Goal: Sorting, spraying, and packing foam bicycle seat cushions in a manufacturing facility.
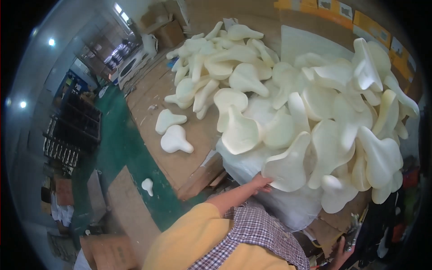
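Observation:
A big heap of cream foam bicycle saddle pads covers the bench in front of me and to my right. My left hand is closed at the near edge of one saddle pad, which leans against the heap above white plastic sheeting. Low at the right, my right hand is wrapped round what looks like a metal spray gun; part of the grip lies out of sight. Two white saddle pads rest apart from the heap on the cardboard-covered bench.
One saddle pad lies on the green floor at the left. Cardboard boxes stand at lower left, a dark rack beyond them. Yellow and white cartons line the back right. A yellow hose runs near my right hand.

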{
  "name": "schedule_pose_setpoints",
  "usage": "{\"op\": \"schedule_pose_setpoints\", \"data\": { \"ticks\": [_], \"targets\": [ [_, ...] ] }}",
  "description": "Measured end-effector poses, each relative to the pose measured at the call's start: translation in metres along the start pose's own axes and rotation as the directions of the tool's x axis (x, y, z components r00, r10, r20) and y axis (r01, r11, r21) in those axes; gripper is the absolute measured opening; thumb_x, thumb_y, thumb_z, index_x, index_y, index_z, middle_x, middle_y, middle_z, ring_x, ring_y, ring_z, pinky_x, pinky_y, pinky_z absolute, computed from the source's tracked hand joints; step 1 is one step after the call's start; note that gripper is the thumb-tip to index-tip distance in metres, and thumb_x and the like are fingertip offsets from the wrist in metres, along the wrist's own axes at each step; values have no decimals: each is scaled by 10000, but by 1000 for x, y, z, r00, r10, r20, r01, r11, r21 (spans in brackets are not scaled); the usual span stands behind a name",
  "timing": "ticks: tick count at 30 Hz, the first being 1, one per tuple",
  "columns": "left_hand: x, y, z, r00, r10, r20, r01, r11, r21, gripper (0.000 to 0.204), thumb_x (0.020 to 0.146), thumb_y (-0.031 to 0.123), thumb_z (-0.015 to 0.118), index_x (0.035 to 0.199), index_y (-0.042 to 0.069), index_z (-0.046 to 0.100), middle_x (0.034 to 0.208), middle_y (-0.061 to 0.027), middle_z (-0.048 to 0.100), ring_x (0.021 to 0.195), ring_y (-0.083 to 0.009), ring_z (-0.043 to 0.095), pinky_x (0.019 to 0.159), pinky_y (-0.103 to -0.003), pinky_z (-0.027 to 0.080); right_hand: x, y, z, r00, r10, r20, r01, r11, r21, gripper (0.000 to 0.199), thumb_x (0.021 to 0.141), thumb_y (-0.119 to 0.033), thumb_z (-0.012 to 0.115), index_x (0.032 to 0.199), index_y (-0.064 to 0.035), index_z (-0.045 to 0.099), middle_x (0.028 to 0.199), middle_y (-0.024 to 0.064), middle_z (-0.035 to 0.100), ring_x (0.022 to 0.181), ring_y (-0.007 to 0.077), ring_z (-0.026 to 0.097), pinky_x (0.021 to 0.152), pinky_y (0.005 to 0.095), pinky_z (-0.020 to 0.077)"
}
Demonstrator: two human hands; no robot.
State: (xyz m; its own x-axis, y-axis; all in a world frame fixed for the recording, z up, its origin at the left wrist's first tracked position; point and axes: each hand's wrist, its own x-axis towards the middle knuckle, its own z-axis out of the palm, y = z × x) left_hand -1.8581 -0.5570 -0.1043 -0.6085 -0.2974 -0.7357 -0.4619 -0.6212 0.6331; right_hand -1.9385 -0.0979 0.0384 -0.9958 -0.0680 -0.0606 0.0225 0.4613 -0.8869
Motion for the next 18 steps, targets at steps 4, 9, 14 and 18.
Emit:
{"op": "schedule_pose_setpoints", "data": {
  "ticks": [4, 9, 14, 18],
  "targets": [
    [-19, 41, -44, 981, -99, 169, 28, 924, 380, 612, 773, 260, 681, 1277, 16, 434, 981, -121, 615, 599, -228, 636, 530, -326, 559, -9, -32, 62, 966, -142, 217, 159, 985, -63, 244, 805, -37, 608, 1042, -20, 550, 703, 2, 522, 569, 74, 498, 485, 219, 400],
    [0, 43, -207, 716, 556, -422, -250, 769, 589, 524, 687, 164, 673, 1170, 37, 514, 936, -106, 609, 885, -221, 599, 751, -348, 492, -41, -133, 152, 892, -197, 407, 194, 980, 47, 325, 768, 30, 561, 1092, 9, 542, 805, 11, 547, 644, 86, 527, 555, 224, 442],
    [6, 54, -311, 398, 598, -695, 307, 627, 716, 589, 679, 159, 687, 1230, 126, 483, 1360, -208, 350, 1070, -373, 522, 885, -405, 451, -57, -211, 223, 902, -57, 427, 19, 995, 94, 213, 763, 45, 548, 976, 32, 536, 736, 59, 578, 579, 120, 560, 531, 246, 450],
    [22, 54, -365, 539, 549, -638, 251, 619, 744, 701, 676, 156, 717, 1307, 162, 413, 1474, -196, 148, 1121, -392, 477, 926, -413, 437, -45, -244, 277, 859, 3, 512, 2, 1000, -9, 287, 756, 38, 538, 1042, 39, 527, 766, 62, 563, 592, 125, 563, 532, 248, 453]
  ]
}}
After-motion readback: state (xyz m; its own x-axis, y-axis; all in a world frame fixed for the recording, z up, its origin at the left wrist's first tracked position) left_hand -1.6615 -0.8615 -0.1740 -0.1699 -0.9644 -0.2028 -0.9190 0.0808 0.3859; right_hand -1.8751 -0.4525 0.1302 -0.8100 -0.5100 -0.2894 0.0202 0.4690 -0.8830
